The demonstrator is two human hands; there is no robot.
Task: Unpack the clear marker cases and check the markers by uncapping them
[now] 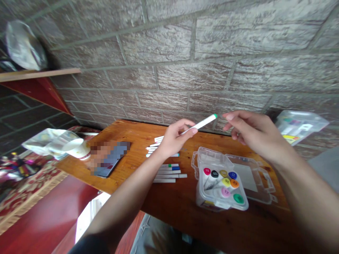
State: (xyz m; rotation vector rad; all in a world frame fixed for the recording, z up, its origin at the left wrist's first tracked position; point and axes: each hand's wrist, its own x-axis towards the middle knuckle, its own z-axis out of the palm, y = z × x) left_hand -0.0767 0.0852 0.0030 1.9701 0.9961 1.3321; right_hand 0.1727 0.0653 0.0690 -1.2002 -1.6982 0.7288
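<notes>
- one white marker was in the left hand, pinched between the thumb and the fingers near its lower end; most of its barrel stuck out past the fingertips, tilted up to the right, its single green end topmost.
- the right hand was raised just beside that green end, fingers bent, thumb and index tips close to each other; a small gap seemed to part them from the marker, and whether those two tips pressed together could not be told.
- below the hands, one open clear box stood on the wooden table, with eight capped markers in view inside it: one each of red, black, olive, blue, yellow, orange, pink and green.
- one flat clear plastic piece lay just beside the box, on its right.
- under and beyond the left forearm lay two groups of loose markers: a nearer group of about five, and a farther group of several, too overlapped to count.
- left of these were one phone, partly pixelated, and one paper cup near the table's edge.
- one more clear case showed beyond the right wrist.
</notes>
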